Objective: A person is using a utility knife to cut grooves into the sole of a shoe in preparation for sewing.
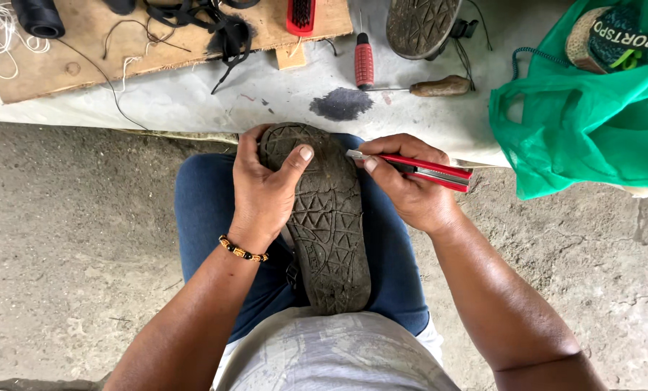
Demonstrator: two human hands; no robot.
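A worn dark sandal point(327, 232) lies sole-up along my lap, its toe toward the white sheet. My left hand point(262, 185) grips the toe end, thumb pressed across the tread. My right hand point(411, 185) holds a red utility knife point(425, 170) with its short blade touching the sole's right edge near the toe. A beaded bracelet point(243, 251) circles my left wrist.
On the white sheet point(194, 101) ahead lie a wooden board point(157, 36), a red-handled screwdriver point(364, 61), a wooden-handled awl point(440, 87), a second sandal sole point(422, 25), black thread spool point(38, 16), red brush point(300, 14) and black straps point(222, 29). A green plastic bag point(592, 116) sits right. Concrete floor surrounds.
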